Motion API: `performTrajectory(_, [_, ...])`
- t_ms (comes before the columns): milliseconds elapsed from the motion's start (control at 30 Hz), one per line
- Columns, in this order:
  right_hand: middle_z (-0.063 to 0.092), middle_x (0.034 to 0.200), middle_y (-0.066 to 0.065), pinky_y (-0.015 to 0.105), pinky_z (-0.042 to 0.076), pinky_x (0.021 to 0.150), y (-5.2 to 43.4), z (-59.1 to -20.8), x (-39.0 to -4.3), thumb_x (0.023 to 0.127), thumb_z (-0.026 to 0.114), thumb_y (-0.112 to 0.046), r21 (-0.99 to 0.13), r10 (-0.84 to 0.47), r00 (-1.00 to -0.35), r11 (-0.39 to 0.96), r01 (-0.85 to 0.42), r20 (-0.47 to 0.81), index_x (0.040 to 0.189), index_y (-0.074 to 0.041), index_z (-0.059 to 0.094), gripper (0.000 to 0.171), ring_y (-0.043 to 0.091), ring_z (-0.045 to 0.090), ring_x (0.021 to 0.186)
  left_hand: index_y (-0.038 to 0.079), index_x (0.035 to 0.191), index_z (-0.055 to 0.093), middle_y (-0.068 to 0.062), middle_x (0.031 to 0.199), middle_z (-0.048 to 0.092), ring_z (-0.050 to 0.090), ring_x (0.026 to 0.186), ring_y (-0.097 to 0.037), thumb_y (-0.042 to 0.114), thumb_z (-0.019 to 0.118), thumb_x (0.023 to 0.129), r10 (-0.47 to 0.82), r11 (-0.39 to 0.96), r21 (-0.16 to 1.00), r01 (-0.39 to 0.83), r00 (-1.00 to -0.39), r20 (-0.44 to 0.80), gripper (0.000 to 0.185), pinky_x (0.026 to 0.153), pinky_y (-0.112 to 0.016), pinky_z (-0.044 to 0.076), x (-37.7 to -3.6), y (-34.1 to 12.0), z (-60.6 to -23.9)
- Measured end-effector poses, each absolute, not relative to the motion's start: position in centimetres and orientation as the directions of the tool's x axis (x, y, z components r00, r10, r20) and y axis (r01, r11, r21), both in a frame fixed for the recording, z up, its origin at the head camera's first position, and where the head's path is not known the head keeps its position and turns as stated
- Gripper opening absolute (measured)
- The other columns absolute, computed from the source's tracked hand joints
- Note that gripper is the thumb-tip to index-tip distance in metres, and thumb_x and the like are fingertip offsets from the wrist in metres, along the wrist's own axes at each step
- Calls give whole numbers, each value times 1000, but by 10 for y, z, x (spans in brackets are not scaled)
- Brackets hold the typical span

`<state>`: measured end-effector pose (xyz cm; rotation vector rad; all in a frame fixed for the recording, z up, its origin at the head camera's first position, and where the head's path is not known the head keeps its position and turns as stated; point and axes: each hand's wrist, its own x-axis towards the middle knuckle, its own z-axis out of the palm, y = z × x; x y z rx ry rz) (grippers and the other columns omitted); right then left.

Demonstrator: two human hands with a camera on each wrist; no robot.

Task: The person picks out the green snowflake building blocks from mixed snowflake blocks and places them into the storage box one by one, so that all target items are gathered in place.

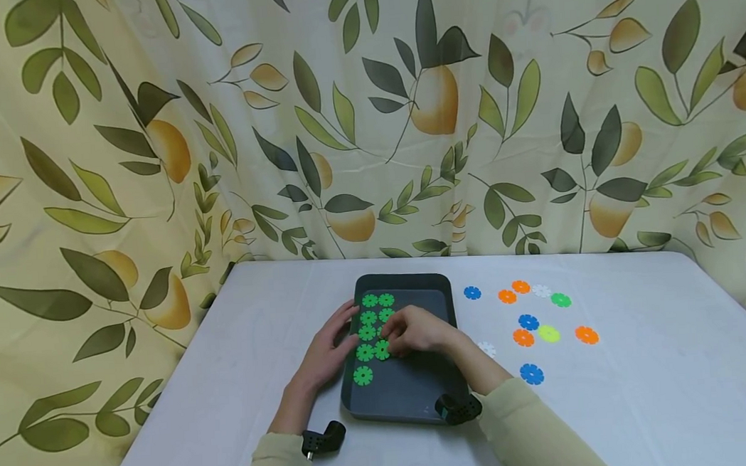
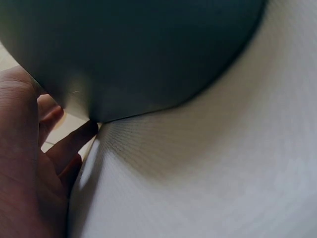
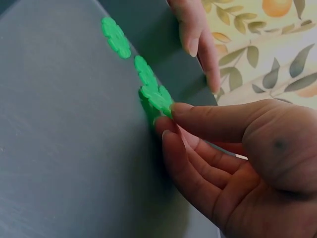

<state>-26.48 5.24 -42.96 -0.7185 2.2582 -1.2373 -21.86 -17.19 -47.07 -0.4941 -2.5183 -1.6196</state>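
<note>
Several green snowflake discs (image 1: 368, 332) already lie in two short columns on the left half of the dark tray (image 1: 421, 394), which sits on the white table (image 1: 227, 356) just in front of the person. The step in hand looks like setting one more green disc (image 3: 157, 97) into that pattern, and doing it well would mean lowering it flat beside its neighbours without nudging them, while the other hand keeps the tray from sliding.

The right hand (image 1: 417, 332) pinches that disc between thumb and curled fingertips, low over the tray floor near the middle of the columns. The left hand (image 1: 327, 350) is relaxed and open, its straight fingers resting along the tray's left rim. Loose discs (image 1: 529, 321) in blue, orange, white and green lie scattered on the table to the right, well apart from the tray.
</note>
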Motion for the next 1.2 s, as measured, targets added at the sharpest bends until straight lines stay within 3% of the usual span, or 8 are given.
performTrajectory(300, [67, 80, 4, 31, 60, 69, 56, -426, -263, 87, 72, 1, -852, -612, -778, 477, -215, -146, 109, 6, 70, 24, 15, 65, 69, 10, 149, 51, -1, 161, 34, 41, 142, -28, 11, 60, 99, 243, 394, 858, 330, -937, 249, 51, 118, -49, 29, -226, -181, -484])
performTrajectory(733, [70, 89, 10, 35, 61, 75, 69, -422, -265, 89, 71, -3, -886, -621, -774, 421, -195, -125, 116, 10, 66, 31, 21, 67, 75, 8, 146, 53, -4, 160, 37, 41, 142, -30, 8, 62, 97, 221, 373, 871, 319, -943, 251, 50, 117, -53, 29, -226, -178, -483])
performTrajectory(933, [70, 95, 11, 37, 61, 77, 74, -417, -265, 92, 69, -4, -891, -625, -773, 405, -204, -107, 118, 10, 66, 30, 24, 68, 78, 1, 144, 53, -12, 159, 38, 41, 140, -37, 1, 61, 96, 189, 370, 879, 301, -951, 246, 49, 117, -55, 28, -218, -172, -471])
performTrajectory(1200, [69, 97, 11, 38, 61, 79, 84, -410, -267, 92, 70, -6, -913, -610, -788, 363, -184, -84, 123, 12, 62, 37, 26, 69, 80, 7, 146, 54, -4, 160, 37, 42, 141, -31, 7, 63, 96, 207, 383, 868, 316, -945, 253, 50, 117, -53, 30, -226, -177, -483])
